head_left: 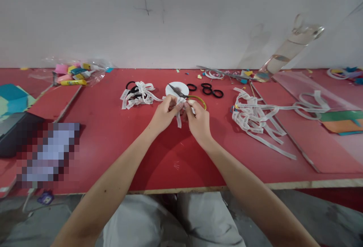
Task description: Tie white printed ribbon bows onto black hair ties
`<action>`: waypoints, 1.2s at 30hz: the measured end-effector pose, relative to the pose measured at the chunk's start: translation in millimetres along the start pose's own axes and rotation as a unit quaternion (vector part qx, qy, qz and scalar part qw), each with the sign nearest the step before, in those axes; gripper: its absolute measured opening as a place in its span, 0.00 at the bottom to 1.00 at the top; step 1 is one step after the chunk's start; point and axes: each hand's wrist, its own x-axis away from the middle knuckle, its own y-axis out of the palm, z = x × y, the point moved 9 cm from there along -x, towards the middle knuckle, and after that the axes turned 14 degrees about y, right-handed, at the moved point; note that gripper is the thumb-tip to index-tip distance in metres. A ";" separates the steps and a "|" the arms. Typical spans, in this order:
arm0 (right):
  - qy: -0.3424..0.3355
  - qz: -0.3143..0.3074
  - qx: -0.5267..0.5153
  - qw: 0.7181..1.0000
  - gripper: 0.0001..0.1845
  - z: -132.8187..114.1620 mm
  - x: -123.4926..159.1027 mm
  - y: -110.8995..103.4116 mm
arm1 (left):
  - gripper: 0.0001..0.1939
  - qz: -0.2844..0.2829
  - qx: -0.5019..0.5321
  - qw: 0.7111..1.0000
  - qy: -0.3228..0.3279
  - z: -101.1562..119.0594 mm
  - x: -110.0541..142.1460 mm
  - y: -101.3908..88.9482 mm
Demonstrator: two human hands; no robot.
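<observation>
My left hand (165,113) and my right hand (198,120) meet over the middle of the red table (119,141). Both pinch a short piece of white printed ribbon (179,115), whose loose end hangs down between them. Just behind the hands lies a pair of scissors (184,95) with yellow handles, partly on a white tape roll (177,87). A finished pile of ribbon bows on black hair ties (138,93) lies to the left of the hands.
Several black hair ties (208,89) lie behind the hands. A long tangle of white ribbon (256,118) spreads at the right. Colored items in a clear bag (75,73) sit at back left, colored paper sheets (343,121) at right, a dark box (14,131) at left.
</observation>
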 end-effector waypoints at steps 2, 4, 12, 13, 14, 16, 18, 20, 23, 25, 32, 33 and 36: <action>0.004 -0.016 -0.035 0.999 0.10 -1.0 0.1 1.7 | 0.11 0.013 0.049 0.999 -0.001 -0.7 -0.7 1.0; 0.002 -0.031 -0.060 0.998 0.10 -3.2 1.2 4.3 | 0.11 0.033 0.062 0.998 0.001 -1.3 -1.3 -0.8; 0.012 -0.049 -0.140 0.989 0.11 -5.9 3.8 5.9 | 0.09 0.031 0.060 0.998 0.009 -7.1 -5.2 -1.6; 0.010 -0.049 -0.138 0.989 0.11 -6.5 3.9 5.8 | 0.08 0.034 0.054 0.998 0.008 -7.8 -5.6 -2.8; 0.008 -0.049 -0.136 0.989 0.11 -6.9 4.0 5.7 | 0.07 0.036 0.050 0.998 0.007 -8.2 -6.0 -3.8; 0.005 -0.048 -0.133 0.990 0.11 -7.6 4.2 5.6 | 0.06 0.041 0.048 0.998 0.007 -8.2 -6.7 -5.2; 0.006 -0.049 -0.134 0.990 0.10 -7.7 4.3 6.0 | 0.05 0.045 0.052 0.998 0.006 -7.8 -7.5 -5.5; 0.009 -0.047 -0.139 0.989 0.10 -7.2 4.3 6.5 | 0.05 0.051 0.056 0.997 0.004 -7.5 -8.1 -6.0; 0.010 -0.046 -0.144 0.988 0.11 -7.0 4.6 7.3 | 0.05 0.061 0.053 0.997 0.001 -7.6 -8.2 -8.6; 0.014 -0.044 -0.153 0.987 0.11 -5.6 4.1 6.9 | 0.06 0.057 0.049 0.997 -0.001 -8.0 -7.7 -10.0; 0.079 -0.035 -0.168 0.982 0.06 12.2 -5.6 4.1 | 0.14 0.011 0.093 0.995 -0.033 -11.8 -2.8 -5.5; 0.082 -0.029 -0.171 0.981 0.05 13.6 -6.9 2.7 | 0.14 0.015 0.095 0.995 -0.036 -11.9 -2.3 -5.7; 0.094 -0.024 -0.182 0.979 0.05 17.6 -9.0 2.2 | 0.13 0.026 0.082 0.996 -0.038 -11.3 -1.6 -5.8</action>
